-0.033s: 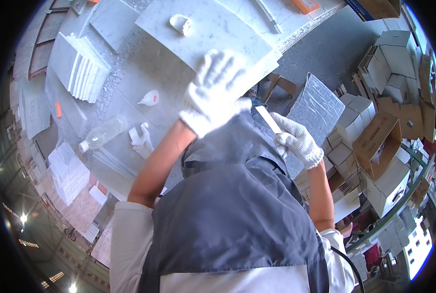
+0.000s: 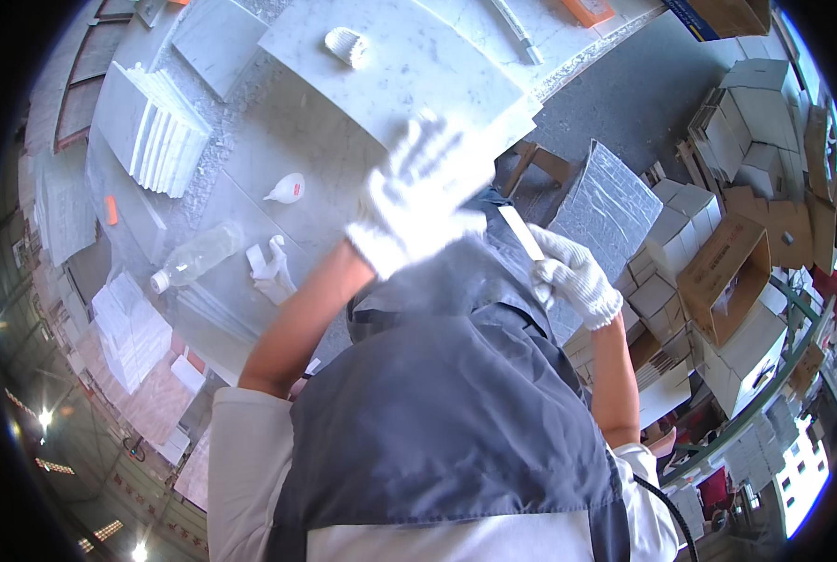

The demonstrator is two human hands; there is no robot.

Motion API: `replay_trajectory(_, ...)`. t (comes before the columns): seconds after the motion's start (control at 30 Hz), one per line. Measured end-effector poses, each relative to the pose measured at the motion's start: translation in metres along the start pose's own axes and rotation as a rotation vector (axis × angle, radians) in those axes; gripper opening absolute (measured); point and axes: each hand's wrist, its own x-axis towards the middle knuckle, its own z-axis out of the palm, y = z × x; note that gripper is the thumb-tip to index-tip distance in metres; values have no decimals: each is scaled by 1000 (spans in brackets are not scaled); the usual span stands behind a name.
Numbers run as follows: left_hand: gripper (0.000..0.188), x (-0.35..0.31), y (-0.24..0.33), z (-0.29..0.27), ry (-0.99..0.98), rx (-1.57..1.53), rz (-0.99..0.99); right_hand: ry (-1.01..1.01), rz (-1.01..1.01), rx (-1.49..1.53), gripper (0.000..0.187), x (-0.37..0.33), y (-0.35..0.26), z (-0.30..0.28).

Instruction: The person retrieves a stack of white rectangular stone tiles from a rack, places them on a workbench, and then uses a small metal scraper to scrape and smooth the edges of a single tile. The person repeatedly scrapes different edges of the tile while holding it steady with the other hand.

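Note:
A pale marble slab lies on the bench in front of me, with a small ribbed white wad on top. Over its near edge is my left hand in a white knit glove. The fingers look stretched out and hold nothing, though motion smears them. My right hand, gloved too, is closed round one end of a flat pale strip. That strip points up and left across my dark apron; its exact kind is unclear.
Left of my hands are a white teardrop-shaped bulb, a clear plastic bottle and a stack of marble tiles. A pen-like stick lies at the far side. To the right stand a wrapped grey panel and a cardboard box.
My left hand has shifted slightly down and right, off the slab's edge, and is more blurred. My right hand and the strip have moved a little to the right.

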Motion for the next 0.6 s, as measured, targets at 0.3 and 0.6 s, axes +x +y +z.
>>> replay_trajectory(0.3, 43, -4, 5, -12, 112, -139, -67, 106, -47, 179, 36, -6, 32, -23)
replay_trajectory(0.6, 55, 41, 5, -9, -186, 126, -98, 17, -44, 126, 32, 20, 9, -12)
